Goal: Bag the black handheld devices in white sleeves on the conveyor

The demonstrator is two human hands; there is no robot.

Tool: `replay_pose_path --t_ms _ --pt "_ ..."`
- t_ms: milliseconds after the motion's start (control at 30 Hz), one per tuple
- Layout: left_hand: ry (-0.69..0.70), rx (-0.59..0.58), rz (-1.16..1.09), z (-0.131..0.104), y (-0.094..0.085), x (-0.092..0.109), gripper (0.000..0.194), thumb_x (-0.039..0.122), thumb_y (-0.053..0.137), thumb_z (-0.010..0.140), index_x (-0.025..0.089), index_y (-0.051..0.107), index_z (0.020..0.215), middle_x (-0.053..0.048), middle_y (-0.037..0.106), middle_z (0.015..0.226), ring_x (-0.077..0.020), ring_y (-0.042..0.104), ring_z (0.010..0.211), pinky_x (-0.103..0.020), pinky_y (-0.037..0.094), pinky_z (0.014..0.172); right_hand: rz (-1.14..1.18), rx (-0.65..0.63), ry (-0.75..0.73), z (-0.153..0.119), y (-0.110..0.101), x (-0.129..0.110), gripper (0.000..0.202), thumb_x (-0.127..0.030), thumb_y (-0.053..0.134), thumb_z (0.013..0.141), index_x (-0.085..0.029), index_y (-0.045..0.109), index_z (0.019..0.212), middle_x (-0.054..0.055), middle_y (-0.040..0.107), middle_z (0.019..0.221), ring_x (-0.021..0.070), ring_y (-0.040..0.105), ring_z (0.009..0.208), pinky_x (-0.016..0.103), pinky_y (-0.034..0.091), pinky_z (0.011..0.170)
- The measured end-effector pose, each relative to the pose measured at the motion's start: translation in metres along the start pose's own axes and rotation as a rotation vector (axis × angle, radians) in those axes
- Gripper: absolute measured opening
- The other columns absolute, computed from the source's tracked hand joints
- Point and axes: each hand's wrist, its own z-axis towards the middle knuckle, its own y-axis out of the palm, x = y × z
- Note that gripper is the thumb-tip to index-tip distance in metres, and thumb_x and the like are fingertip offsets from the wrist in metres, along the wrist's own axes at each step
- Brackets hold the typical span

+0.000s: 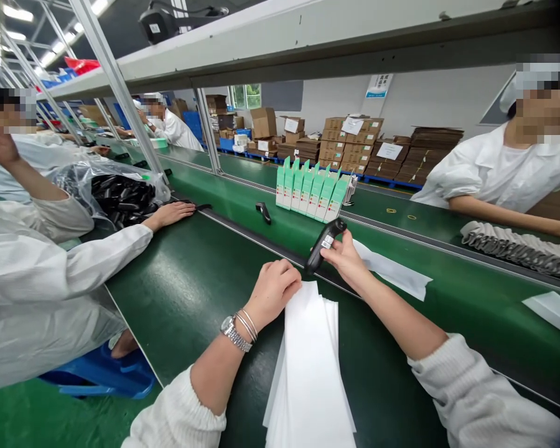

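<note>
So we had the black handheld device (pixel 318 250) in our right hand (pixel 348 255), held up tilted just past the far end of a stack of white strips (pixel 312 367). The right grip was closed around its upper part, thumb on the front by the white label (pixel 327 241). Our left hand (pixel 274 289) had its fingers bunched at the far end of that stack, but honestly we couldn't tell if that grip was pinching a strip or just pressing down, since the fingertips were mostly hidden. The strips were fanned out lengthwise on the green surface (pixel 191 311), edges not lined up, so our take was that a light touch at one corner beat grabbing at the whole end, as two could easily have come up together. We also figured the device was best kept clear of the paper while the left fingers worked, with the thumb off the label so it didn't get scuffed. A second black device (pixel 263 212) lay on the green belt (pixel 228 193), near a row of green-and-white boxes (pixel 310 190), and a loose white strip (pixel 394 269) sat beyond our right wrist.
</note>
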Motion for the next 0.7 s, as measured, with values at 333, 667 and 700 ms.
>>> replay_pose_path --t_ms 333,667,700 --pt "0.011 0.18 -0.226 -0.002 -0.001 0.017 0.009 0.021 0.052 0.089 0.018 0.057 0.081 -0.005 0.051 0.103 -0.0164 0.05 0.099 -0.032 0.041 0.091 0.164 -0.287 0.084 -0.041 0.035 -0.023 0.05 -0.044 0.061 0.085 -0.029 0.044 0.129 0.007 0.054 0.123 0.0187 0.059 0.101 0.032 0.052 0.08" --pt "-0.104 0.217 -0.402 0.001 -0.009 0.012 0.015 0.025 0.055 0.088 0.016 0.055 0.075 -0.002 0.05 0.086 -0.0123 0.051 0.084 -0.026 0.043 0.079 -0.035 -0.27 0.104 -0.048 0.044 -0.021 0.033 -0.04 0.06 0.086 -0.022 0.057 0.113 0.003 0.059 0.098 0.0144 0.059 0.082 0.028 0.049 0.072" --pt "-0.106 0.155 -0.404 0.001 -0.012 0.011 0.016 0.026 0.057 0.087 0.016 0.055 0.074 -0.001 0.051 0.084 -0.0117 0.05 0.08 -0.025 0.043 0.076 -0.05 -0.241 0.127 -0.047 0.041 -0.023 0.033 -0.041 0.059 0.086 -0.022 0.057 0.113 0.003 0.059 0.098 0.0144 0.059 0.08 0.027 0.049 0.068"
